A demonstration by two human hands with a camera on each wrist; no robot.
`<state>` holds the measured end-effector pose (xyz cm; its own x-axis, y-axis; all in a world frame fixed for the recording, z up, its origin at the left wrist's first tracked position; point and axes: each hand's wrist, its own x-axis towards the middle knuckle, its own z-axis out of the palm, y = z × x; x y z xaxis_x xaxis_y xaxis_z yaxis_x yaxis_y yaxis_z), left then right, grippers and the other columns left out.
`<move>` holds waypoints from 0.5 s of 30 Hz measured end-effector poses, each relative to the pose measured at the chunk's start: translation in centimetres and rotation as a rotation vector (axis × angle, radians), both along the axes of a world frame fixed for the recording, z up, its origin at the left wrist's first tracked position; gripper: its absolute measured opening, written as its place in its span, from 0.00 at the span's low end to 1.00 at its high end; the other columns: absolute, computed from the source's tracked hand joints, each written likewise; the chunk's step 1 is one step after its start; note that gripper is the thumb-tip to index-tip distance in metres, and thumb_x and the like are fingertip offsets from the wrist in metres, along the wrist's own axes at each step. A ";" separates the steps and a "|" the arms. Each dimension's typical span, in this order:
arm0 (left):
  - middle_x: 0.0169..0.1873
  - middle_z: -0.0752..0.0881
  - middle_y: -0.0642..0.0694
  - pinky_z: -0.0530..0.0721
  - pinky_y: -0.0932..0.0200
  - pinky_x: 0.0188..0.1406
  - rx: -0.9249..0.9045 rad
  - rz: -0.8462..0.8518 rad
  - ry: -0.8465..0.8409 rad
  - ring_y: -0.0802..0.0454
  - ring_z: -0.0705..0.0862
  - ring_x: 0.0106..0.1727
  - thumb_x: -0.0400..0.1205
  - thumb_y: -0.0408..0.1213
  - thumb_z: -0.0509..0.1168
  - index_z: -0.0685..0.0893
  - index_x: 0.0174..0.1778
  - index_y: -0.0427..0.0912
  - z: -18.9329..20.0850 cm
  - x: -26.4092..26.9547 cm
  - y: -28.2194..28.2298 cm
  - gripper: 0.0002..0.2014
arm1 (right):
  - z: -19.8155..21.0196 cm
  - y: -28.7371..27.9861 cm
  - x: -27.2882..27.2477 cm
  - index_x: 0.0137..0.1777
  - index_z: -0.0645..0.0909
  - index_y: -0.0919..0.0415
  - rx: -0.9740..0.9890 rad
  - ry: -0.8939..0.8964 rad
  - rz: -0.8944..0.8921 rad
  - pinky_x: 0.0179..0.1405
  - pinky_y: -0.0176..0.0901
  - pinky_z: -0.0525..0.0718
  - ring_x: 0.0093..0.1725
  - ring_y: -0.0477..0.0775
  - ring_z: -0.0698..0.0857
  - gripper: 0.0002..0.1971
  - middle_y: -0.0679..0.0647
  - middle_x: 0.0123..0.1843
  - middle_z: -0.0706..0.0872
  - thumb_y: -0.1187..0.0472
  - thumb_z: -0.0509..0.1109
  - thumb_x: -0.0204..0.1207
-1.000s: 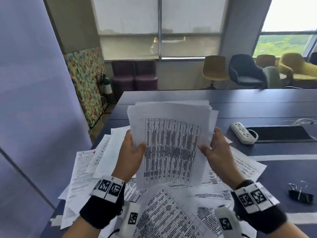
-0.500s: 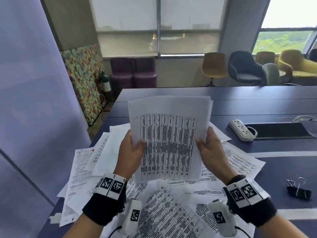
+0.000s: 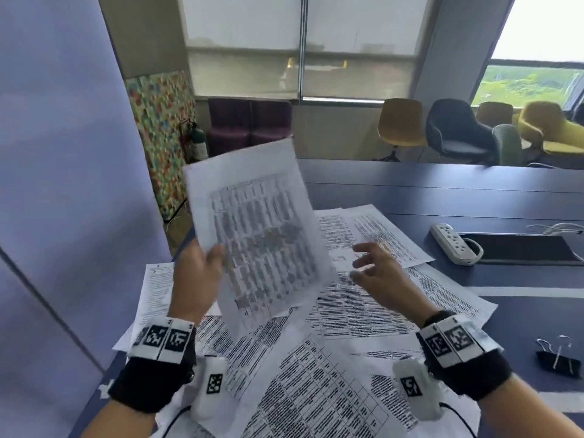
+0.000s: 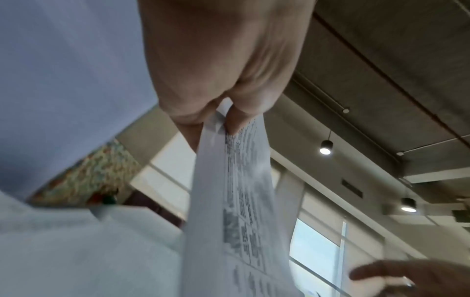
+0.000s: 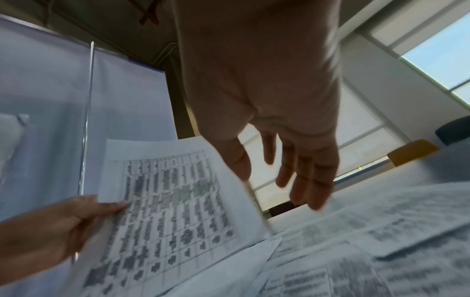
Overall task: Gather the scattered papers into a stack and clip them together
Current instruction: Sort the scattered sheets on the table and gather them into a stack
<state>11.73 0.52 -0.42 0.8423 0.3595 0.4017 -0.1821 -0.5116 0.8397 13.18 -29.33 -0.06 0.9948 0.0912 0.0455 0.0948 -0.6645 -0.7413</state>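
Right hand (image 3: 380, 273) now off, fingers spread, left hand (image 3: 197, 279) alone pinching tilted stack (image 3: 259, 229)

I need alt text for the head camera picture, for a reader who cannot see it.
A person's left hand holds up a tilted bundle of white printed sheets while the open right hand hovers over more scattered printed papers on a dark blue table. A black binder clip lies at the right.

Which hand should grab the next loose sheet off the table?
Right. The right hand is free, fingers spread, over the scattered white printed sheets on the dark blue table. The left hand grips the raised white paper stack.
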 end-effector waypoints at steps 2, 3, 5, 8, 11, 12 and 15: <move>0.38 0.87 0.29 0.81 0.46 0.37 0.027 0.109 -0.010 0.39 0.85 0.36 0.82 0.36 0.65 0.83 0.46 0.26 0.4 0.2 2.3 0.13 | 0.4 0.6 1.0 0.72 0.70 0.56 -0.151 0.074 0.054 0.51 0.48 0.86 0.52 0.52 0.84 0.24 0.57 0.61 0.83 0.56 0.72 0.77; 0.37 0.87 0.31 0.79 0.49 0.35 0.048 0.146 -0.008 0.39 0.85 0.38 0.83 0.36 0.65 0.83 0.46 0.26 0.6 0.1 3.4 0.13 | 0.4 1.0 1.5 0.72 0.70 0.57 -0.215 0.110 0.074 0.52 0.46 0.85 0.53 0.51 0.83 0.25 0.58 0.62 0.83 0.53 0.71 0.77; 0.39 0.86 0.33 0.74 0.57 0.31 0.083 0.188 -0.010 0.44 0.81 0.37 0.84 0.34 0.63 0.83 0.50 0.25 0.9 -0.4 5.2 0.12 | 0.4 2.4 2.6 0.73 0.71 0.60 -0.285 0.168 0.081 0.58 0.46 0.83 0.56 0.52 0.82 0.27 0.60 0.65 0.83 0.50 0.71 0.77; 0.44 0.87 0.27 0.72 0.56 0.32 0.107 0.238 -0.028 0.47 0.79 0.38 0.85 0.33 0.62 0.82 0.52 0.23 1.0 -0.9 7.2 0.13 | -0.3 5.2 4.3 0.72 0.72 0.65 -0.387 0.203 0.073 0.65 0.52 0.80 0.63 0.58 0.81 0.28 0.62 0.67 0.81 0.47 0.70 0.78; 0.40 0.85 0.34 0.74 0.67 0.27 0.092 0.252 -0.015 0.52 0.79 0.32 0.85 0.32 0.62 0.81 0.52 0.24 0.5 -1.2 8.8 0.11 | -1.1 8.5 6.2 0.61 0.77 0.70 -0.496 0.226 0.082 0.53 0.47 0.80 0.54 0.59 0.82 0.25 0.62 0.57 0.83 0.46 0.67 0.79; 0.40 0.84 0.38 0.74 0.75 0.24 0.087 0.248 -0.020 0.62 0.80 0.29 0.84 0.31 0.62 0.81 0.53 0.25 0.3 -1.3 9.1 0.10 | -1.2 9.5 6.8 0.55 0.78 0.71 -0.505 0.230 0.077 0.47 0.45 0.80 0.49 0.57 0.80 0.24 0.61 0.52 0.82 0.46 0.67 0.79; 0.42 0.85 0.39 0.73 0.77 0.31 0.089 0.261 -0.042 0.73 0.80 0.30 0.84 0.30 0.62 0.82 0.56 0.28 -0.1 -1.4 10.2 0.10 | -2.0 12.3 9.0 0.43 0.75 0.67 -0.481 0.201 0.017 0.47 0.43 0.77 0.45 0.55 0.76 0.22 0.59 0.45 0.77 0.45 0.66 0.79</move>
